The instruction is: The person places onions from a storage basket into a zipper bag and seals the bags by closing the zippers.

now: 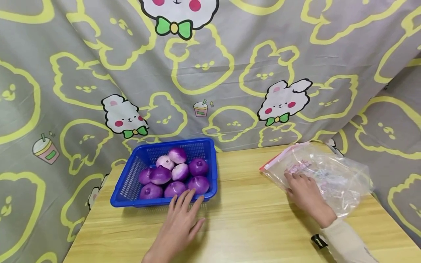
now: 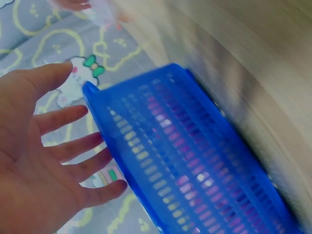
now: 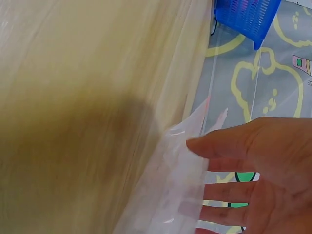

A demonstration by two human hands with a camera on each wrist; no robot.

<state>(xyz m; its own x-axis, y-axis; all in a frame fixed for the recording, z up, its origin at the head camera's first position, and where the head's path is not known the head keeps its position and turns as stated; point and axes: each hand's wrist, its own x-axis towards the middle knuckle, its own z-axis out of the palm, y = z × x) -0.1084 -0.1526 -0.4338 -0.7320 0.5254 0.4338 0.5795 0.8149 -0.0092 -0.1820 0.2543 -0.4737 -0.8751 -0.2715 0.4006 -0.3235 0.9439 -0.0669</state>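
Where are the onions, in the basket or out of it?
In: the onions lie together inside the basket; none shows on the table or in the bag.

Head view: bright, fairly even, mostly sharp; slight wide-angle stretch twd edges
Counter (image 1: 240, 233): pale glare nr bottom ctr, soft shadow below basket (image 1: 115, 201)
Onions (image 1: 160, 175): small highlights up top, light prob. from above
Bag (image 1: 348, 186): scattered glints on creases
L wrist view: hazy, soft; counter smeared, basket holes blurry
R wrist view: dimmer; lg soft-edged shadow on counter, bag milky
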